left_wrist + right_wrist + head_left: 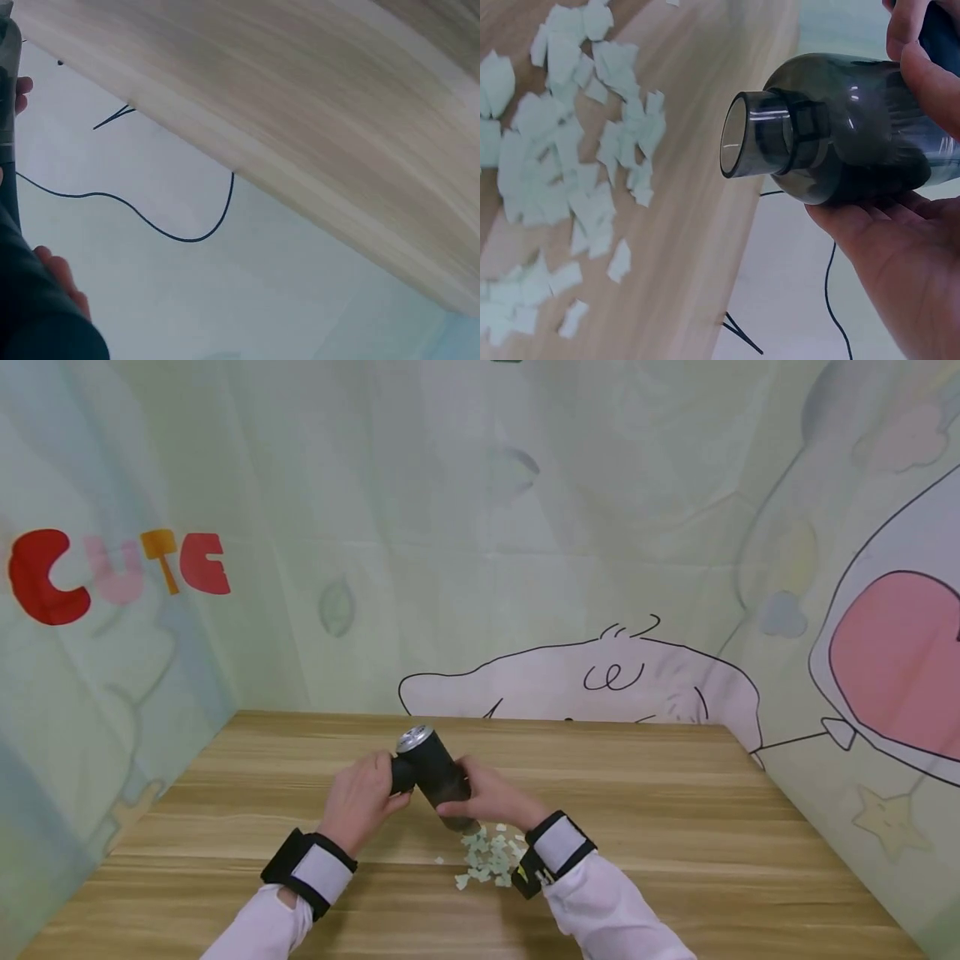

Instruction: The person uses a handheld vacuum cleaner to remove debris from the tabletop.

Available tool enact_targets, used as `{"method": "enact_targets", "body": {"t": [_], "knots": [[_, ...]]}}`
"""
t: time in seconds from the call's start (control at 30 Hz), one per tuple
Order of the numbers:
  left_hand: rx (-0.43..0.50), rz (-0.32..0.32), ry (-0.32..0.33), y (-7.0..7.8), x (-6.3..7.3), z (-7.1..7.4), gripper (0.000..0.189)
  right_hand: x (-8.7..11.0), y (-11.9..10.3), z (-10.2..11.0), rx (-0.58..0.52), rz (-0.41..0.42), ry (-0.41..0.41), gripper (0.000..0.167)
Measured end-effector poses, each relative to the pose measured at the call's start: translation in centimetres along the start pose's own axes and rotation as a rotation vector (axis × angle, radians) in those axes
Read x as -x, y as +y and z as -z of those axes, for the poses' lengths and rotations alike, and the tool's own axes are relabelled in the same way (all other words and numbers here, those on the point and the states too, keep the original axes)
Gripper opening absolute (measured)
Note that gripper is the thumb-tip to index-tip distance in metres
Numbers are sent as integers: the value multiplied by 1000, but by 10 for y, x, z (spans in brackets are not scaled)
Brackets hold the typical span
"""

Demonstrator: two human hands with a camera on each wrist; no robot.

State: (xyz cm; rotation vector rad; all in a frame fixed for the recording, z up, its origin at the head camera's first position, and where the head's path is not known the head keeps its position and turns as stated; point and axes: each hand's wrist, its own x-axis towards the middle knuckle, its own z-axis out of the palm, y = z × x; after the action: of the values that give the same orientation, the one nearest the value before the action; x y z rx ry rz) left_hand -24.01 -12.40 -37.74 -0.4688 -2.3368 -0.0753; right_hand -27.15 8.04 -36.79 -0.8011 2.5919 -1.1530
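Note:
A handheld vacuum cleaner (437,772) is tilted over the table, its silver end up and left, its nozzle low toward the paper scraps. My left hand (362,795) grips its dark handle (402,775), which also fills the lower left corner of the left wrist view. Around the body, my right hand (491,793) holds it with thumb and fingers on either side. The right wrist view shows the smoky clear dust cup (847,124) and its open round nozzle (754,135). Pale green paper scraps (491,856) lie in a loose pile just below the nozzle.
The wood-grain table (637,827) ends at a cloth backdrop (465,568) behind and on both sides, printed with cartoon figures and letters. One small stray scrap (439,860) lies left of the pile. Both wrists wear black-and-white straps.

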Motion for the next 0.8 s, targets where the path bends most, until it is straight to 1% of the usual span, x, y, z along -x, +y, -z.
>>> {"method": "enact_targets", "body": {"t": [0.23, 0.43, 0.57, 0.8], "knots": [[-30, 19, 2, -6, 11, -5, 45, -5, 0, -12, 10, 17, 7, 60], [-31, 1, 20, -12, 17, -9, 45, -9, 1, -19, -5, 14, -4, 59], [-52, -17, 8, -15, 21, -12, 46, -10, 2, -22, -16, 13, -4, 58], [-87, -12, 6, -18, 24, -12, 50, -13, 2, -27, -18, 31, -5, 58]]}}
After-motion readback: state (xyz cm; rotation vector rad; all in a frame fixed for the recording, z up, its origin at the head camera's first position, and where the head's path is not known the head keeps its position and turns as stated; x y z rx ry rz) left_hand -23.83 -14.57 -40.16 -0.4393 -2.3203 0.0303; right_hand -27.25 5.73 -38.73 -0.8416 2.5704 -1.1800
